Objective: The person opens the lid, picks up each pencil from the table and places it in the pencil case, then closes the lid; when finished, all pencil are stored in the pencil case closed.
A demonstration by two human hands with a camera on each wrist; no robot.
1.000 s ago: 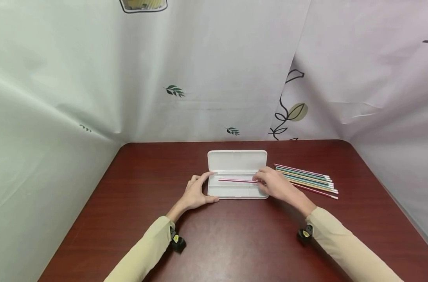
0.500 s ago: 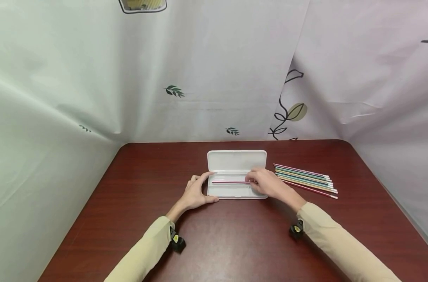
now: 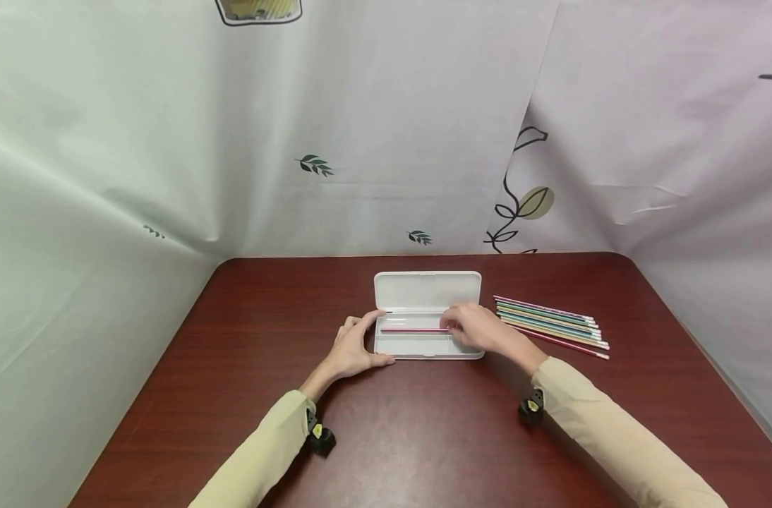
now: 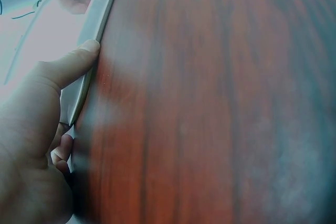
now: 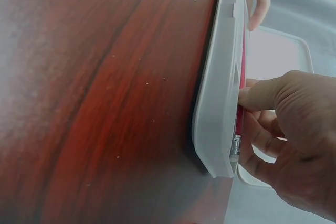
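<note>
A white pencil case (image 3: 411,346) lies open on the table, its lid (image 3: 427,291) raised at the back. My left hand (image 3: 353,349) holds the case's left end, thumb at the front edge and index finger at the back corner. In the left wrist view that thumb (image 4: 79,64) presses on the rim. A pinkish-red pencil (image 3: 414,330) lies lengthwise in the case's back compartment. My right hand (image 3: 478,328) pinches it near its eraser end; the metal ferrule (image 5: 236,144) shows just inside the case wall in the right wrist view.
To the right of the case, several pencils (image 3: 551,321) lie side by side, eraser ends pointing right. The dark red wooden table (image 3: 411,437) ends at a white printed cloth (image 3: 386,141) hung behind and along the sides.
My right hand has moved left with the pencil, which now sits level and lower inside the case. The left hand stays in place on the case.
</note>
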